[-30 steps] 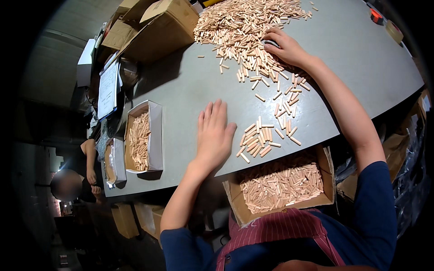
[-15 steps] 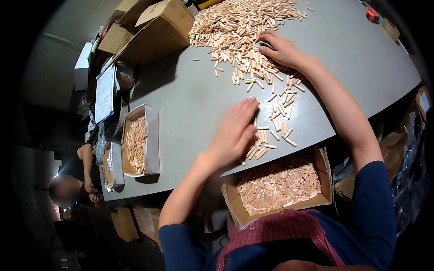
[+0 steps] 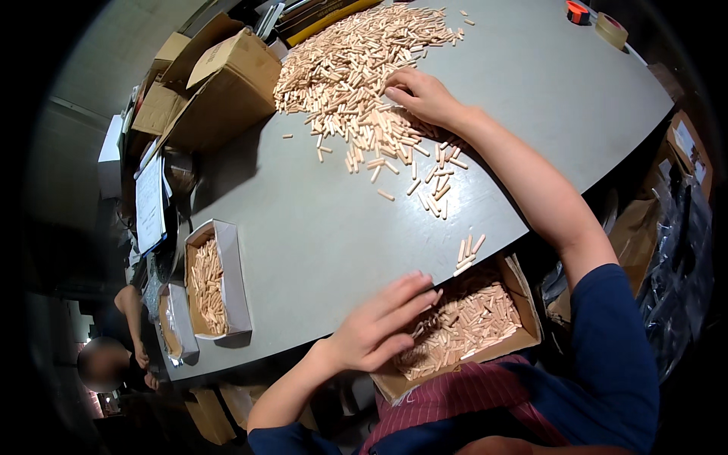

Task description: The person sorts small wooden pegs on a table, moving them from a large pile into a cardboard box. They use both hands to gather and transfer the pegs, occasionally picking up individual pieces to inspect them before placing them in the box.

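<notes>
Dowel pins (image 3: 356,83): pale unfinished wood, matt, with a ribbed-looking surface. Table top (image 3: 303,227): grey, smooth, matt laminate-like finish with a faint sheen. Box at the table edge (image 3: 523,284): brown corrugated cardboard, matt, raw edges. Small tray box (image 3: 235,273): card with white outer faces, matt. Tape roll (image 3: 610,29): glossy translucent plastic film. Sleeve (image 3: 614,356): blue knitted cloth, matt

Pale wooden dowels (image 3: 356,83) — heaped, scattered — on table

Left hand (image 3: 379,326) hides part of dowel box (image 3: 523,284).
</notes>
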Tool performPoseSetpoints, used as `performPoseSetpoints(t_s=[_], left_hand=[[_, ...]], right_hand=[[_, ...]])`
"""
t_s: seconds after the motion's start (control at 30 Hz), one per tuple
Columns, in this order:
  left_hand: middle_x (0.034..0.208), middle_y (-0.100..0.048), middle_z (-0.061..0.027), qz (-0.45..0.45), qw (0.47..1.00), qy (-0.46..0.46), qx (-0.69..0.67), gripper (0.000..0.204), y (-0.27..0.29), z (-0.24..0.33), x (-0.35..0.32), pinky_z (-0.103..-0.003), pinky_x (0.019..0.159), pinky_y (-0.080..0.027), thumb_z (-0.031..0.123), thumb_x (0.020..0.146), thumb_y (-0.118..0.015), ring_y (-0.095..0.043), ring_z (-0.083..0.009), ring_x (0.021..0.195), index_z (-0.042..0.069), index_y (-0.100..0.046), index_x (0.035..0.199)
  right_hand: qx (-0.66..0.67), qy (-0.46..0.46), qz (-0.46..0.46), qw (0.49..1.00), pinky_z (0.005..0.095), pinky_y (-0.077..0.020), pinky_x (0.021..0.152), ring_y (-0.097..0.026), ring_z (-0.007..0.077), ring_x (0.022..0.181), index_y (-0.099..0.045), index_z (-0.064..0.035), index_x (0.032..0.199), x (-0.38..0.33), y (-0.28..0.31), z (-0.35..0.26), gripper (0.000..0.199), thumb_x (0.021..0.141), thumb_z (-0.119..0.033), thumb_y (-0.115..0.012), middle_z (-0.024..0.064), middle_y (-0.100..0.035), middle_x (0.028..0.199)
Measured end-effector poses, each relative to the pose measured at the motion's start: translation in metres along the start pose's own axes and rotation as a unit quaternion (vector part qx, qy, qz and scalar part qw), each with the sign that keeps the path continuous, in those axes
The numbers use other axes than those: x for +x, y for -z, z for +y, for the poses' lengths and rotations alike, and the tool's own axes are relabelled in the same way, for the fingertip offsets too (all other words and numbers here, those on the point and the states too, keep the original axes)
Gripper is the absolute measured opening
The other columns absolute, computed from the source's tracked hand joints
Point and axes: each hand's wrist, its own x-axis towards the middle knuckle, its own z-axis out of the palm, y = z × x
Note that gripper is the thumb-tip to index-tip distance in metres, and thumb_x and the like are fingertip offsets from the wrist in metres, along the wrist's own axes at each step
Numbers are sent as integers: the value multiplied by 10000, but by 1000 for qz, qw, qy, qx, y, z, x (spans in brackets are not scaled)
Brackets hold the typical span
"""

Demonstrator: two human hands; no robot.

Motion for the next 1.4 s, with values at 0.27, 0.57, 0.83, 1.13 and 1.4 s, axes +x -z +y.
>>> performPoseSetpoints(t_s=[0.27, 0.57, 0.83, 1.13, 1.4], left_hand=[[1638, -333, -202, -51, 966, -49, 249, 756, -34, -7, 94, -610, 1232, -162, 488, 1016, -524, -298, -413, 1516, -5, -355, 1564], [1631, -336, -229, 87, 936, 44, 338, 835, -18, -50, 167, -698, 1206, -12, 603, 1003, -492, -181, -439, 1554, -39, -412, 1529], [1618, -420, -107, 95, 862, 91, 489, 724, -3, -89, 184, -697, 1209, 70, 570, 1052, -368, -195, -348, 1573, 33, -469, 1527], [1660, -316, -169, 87, 921, 125, 359, 718, 28, -101, 112, -641, 1230, -83, 536, 1043, -462, -220, -417, 1547, 74, -365, 1583], [1669, -303, -136, -22, 930, 127, 345, 841, 21, -41, 44, -589, 1267, -99, 406, 899, -700, -190, -353, 1571, 123, -332, 1601]], right_hand=[[95, -127, 112, 981, 408, -539, 840, -698, 309, 909, -723, -6, 1074, 8, 13, 25, 351, 976, -327, -619, 176, -704, 1052], [55, -168, 165, 970, 405, -543, 840, -702, 308, 894, -716, -17, 1116, 5, 25, 27, 371, 966, -346, -632, 166, -708, 1082], [15, -146, 119, 982, 382, -536, 843, -693, 273, 936, -719, -22, 1114, 5, 27, 32, 360, 975, -346, -647, 151, -713, 1054], [68, -11, -42, 997, 387, -513, 922, -662, 280, 1056, -700, -2, 1115, -2, 8, 3, 366, 991, -341, -640, 136, -681, 1120], [-143, 72, -227, 961, 563, -167, 1238, -376, 363, 1476, -423, -94, 1540, -17, -4, -40, 774, 990, -630, -515, 187, -374, 1617]])
